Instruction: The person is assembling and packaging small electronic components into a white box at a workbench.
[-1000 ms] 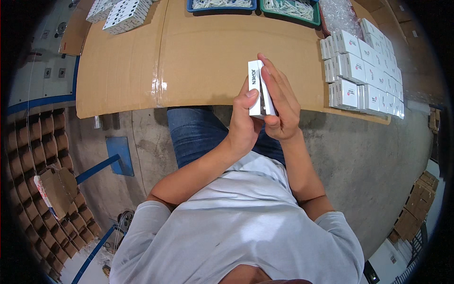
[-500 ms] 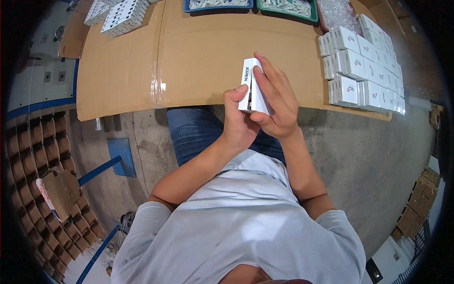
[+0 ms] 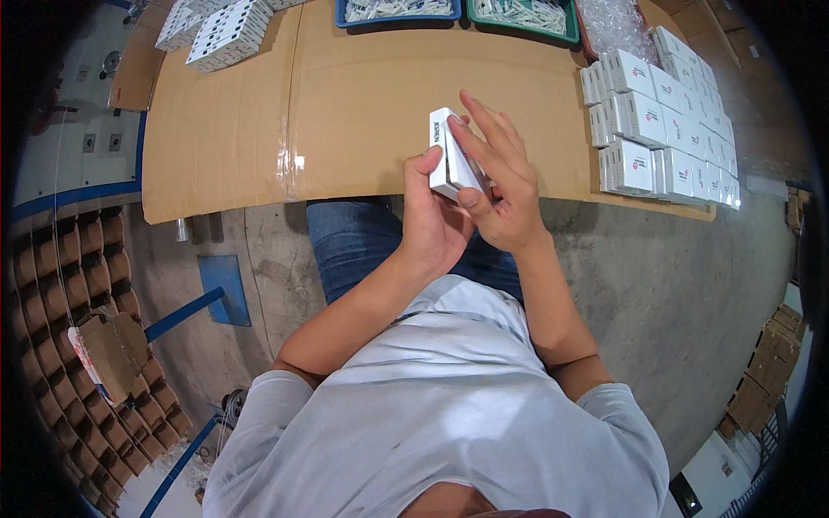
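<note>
A cardboard-covered table [image 3: 363, 112] spreads across the upper view, its near edge just beyond the person's lap. At its right stands the largest group on it, a stack of white boxes [image 3: 635, 116] in layered rows; the faces that show look shut. At the far left sit patterned white blocks [image 3: 231, 39], and along the far edge a blue tray [image 3: 399, 24] and a green tray [image 3: 531, 37], each filled with slim white pieces, with clear plastic wrap [image 3: 615, 33] beside the green one. One white box [image 3: 460, 170] is between the two hands, in front of the near edge of the table as seen from above, tilted and well apart from the stack. It appears only partly closed: the stacked ones look finished, while this one has a dark gap [image 3: 446, 170] along its length; what lies inside cannot be made out. Both forearms rise from the elbows toward each other. The left hand [image 3: 432, 226] clasps the box from the left, thumb pressed on its side, the other fingers largely hidden. The right hand [image 3: 511, 197] lies along the opposite side, fingers extended and slightly spread, thumb at the near end; whether it grips or merely steadies cannot be told.
</note>
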The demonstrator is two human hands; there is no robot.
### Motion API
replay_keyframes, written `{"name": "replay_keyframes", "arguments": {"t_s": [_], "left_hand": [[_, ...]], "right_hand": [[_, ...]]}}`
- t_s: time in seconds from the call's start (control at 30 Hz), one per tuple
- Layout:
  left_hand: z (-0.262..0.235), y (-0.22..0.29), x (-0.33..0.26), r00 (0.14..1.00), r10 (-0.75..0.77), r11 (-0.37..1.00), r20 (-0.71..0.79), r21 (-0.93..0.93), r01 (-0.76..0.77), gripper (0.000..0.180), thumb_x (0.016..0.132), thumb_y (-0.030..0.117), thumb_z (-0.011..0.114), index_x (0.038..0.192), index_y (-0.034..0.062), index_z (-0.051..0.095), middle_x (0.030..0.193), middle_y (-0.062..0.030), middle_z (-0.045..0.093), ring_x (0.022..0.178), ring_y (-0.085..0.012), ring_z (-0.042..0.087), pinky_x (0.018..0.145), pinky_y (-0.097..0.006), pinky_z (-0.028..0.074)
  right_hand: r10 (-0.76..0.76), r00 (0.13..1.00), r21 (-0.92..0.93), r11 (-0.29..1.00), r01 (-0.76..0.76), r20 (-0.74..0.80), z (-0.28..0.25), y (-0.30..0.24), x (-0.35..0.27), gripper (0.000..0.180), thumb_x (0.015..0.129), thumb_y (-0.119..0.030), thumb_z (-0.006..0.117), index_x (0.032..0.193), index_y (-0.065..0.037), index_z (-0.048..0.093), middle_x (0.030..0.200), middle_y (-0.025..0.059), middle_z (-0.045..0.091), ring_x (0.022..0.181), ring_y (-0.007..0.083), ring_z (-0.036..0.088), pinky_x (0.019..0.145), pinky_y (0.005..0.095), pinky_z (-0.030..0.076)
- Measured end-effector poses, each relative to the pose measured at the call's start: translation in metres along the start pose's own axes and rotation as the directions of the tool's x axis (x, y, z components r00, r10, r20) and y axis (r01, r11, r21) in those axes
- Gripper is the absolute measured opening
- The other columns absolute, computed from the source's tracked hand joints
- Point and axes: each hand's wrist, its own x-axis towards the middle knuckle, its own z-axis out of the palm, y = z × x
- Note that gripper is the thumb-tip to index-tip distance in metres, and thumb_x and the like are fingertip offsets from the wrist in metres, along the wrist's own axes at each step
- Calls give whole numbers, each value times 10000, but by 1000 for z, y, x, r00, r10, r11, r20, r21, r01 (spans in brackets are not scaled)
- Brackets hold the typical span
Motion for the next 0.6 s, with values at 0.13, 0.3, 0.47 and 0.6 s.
{"name": "replay_keyframes", "arguments": {"t_s": [0.13, 0.3, 0.47, 0.6], "left_hand": [[1, 10, 0, 1000, 22, 1000, 0, 6, -22, 596, 946, 549, 440, 1354, 123, 518, 1266, -86, 600, 1182, -249, 590, 1031, -428, 471], [-1, 23, 2, 1000, -9, 994, 21, -113, 12, 739, 969, 676, 336, 1387, 86, 485, 1273, -100, 604, 1133, -252, 621, 986, -455, 504], [-6, 26, 1, 999, 12, 998, 39, -60, -9, 867, 932, 788, 290, 1398, 83, 480, 1277, -94, 610, 1128, -240, 625, 971, -435, 515], [-9, 26, -1, 991, 53, 995, 125, 78, -63, 880, 941, 775, 295, 1466, 79, 411, 1353, -130, 563, 1242, -296, 566, 1067, -508, 454]], "right_hand": [[116, 993, 119, 986, -117, 13, -1, -3, 0, 682, 898, -570, 617, 1348, -57, 609, 1478, 193, 498, 1314, 359, 531, 1141, 594, 264], [83, 990, 19, 996, -86, 114, -7, 3, -4, 679, 906, -569, 601, 1331, -39, 613, 1444, 175, 539, 1369, 357, 484, 1154, 584, 254], [65, 987, -24, 998, -62, 148, -8, 2, -2, 736, 870, -619, 627, 1314, -32, 624, 1405, 155, 579, 1359, 356, 496, 1151, 575, 265], [50, 985, -18, 999, -47, 163, -11, 0, 1, 800, 717, -577, 780, 1310, -62, 632, 1399, 128, 583, 1332, 333, 511, 1144, 587, 262]]}}
